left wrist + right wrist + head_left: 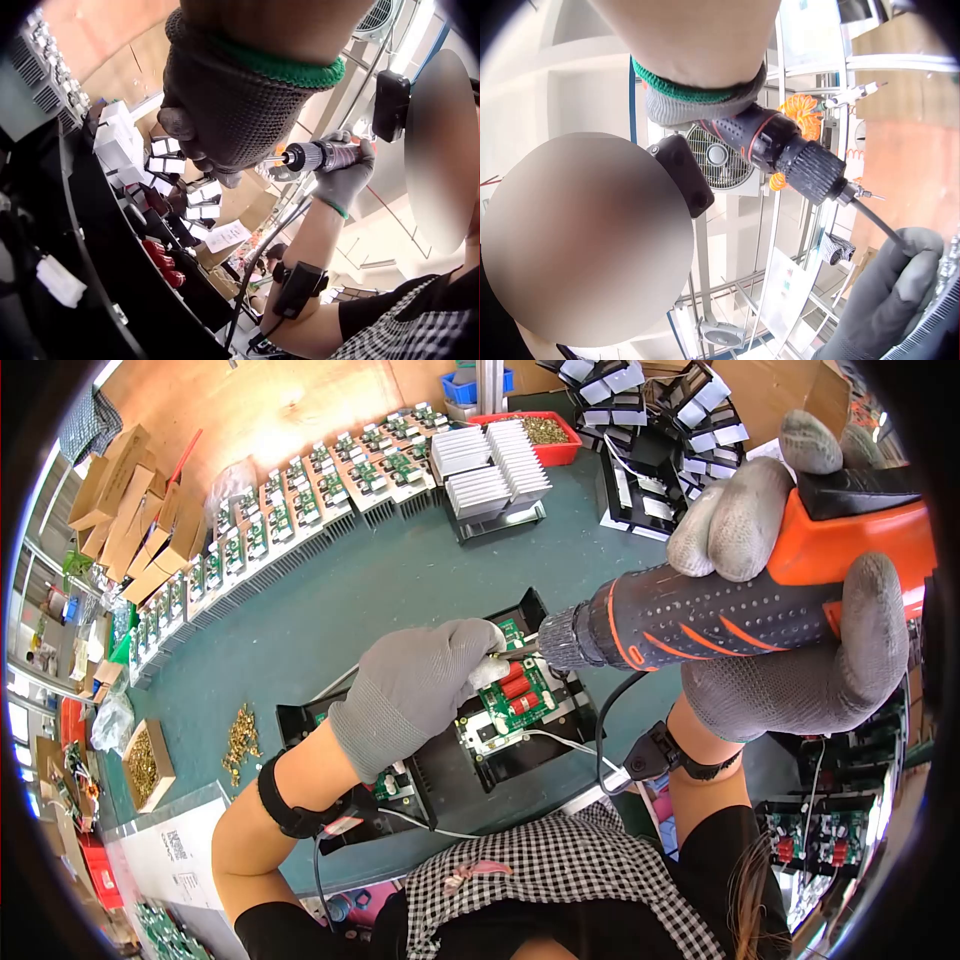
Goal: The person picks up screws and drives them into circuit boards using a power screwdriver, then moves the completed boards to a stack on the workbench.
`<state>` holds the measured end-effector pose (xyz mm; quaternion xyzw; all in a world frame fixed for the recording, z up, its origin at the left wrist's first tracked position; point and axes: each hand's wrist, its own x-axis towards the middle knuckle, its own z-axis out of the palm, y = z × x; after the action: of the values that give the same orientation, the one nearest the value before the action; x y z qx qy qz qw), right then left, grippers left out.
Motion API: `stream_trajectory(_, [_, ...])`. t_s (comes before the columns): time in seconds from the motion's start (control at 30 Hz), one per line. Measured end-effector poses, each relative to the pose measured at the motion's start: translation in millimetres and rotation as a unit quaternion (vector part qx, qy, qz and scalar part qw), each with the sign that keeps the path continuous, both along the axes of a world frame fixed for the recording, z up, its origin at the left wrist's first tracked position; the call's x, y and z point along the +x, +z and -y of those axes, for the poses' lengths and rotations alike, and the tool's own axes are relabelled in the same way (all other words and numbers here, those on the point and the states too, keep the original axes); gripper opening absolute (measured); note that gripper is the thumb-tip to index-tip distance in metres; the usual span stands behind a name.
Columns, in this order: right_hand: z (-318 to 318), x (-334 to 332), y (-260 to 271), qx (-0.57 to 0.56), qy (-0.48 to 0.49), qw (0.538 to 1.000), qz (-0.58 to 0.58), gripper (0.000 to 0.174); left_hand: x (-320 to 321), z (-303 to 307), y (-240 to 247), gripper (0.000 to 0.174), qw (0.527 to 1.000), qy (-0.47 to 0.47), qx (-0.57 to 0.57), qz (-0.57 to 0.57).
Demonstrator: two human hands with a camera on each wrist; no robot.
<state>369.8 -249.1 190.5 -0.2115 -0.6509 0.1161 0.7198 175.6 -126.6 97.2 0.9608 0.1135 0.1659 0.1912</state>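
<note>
Green tabletop (350,575) between left hand (405,680) and heatsinks (515,460)

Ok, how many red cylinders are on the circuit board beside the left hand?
3, in a row in the head view: the top cylinder nearest the drill bit, the middle cylinder and the bottom cylinder. The left hand may hide more.

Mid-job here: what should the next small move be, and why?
Probably ease the power driver down toward the green circuit board: the right hand grips the driver, the left hand pinches its bit toward the far end, and the board lies close by.
</note>
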Motion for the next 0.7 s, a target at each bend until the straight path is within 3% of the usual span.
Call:
stream_trajectory(0.17, [-4,-2,1,0.026,0.064,0.997,-0.024,0.054,3,2,3,0.032,0.999,0.000,0.047,-0.026])
stream_trajectory(0.3, [-5,2,-5,0.004,0.073,0.997,-0.031,0.053,9,0,-1,0.029,0.997,0.007,0.051,-0.050])
stream_trajectory(0.4, [-13,0,-22,-0.030,0.010,0.998,-0.059,0.053,14,-8,-1,0.027,0.998,-0.007,-0.022,-0.057])
stream_trajectory(0.47, [-18,0,-33,-0.078,-0.131,0.988,-0.039,0.050,22,-17,-1,0.026,0.989,0.011,-0.132,-0.059])
stream_trajectory(0.53, [-25,1,-42,-0.124,-0.237,0.964,-0.003,0.049,24,-35,-18,0.028,0.992,0.008,-0.090,-0.091])
stream_trajectory(0.7, [-34,8,-58,-0.206,-0.289,0.935,0.004,0.046,38,-37,-34,0.030,0.983,0.002,-0.062,-0.175])
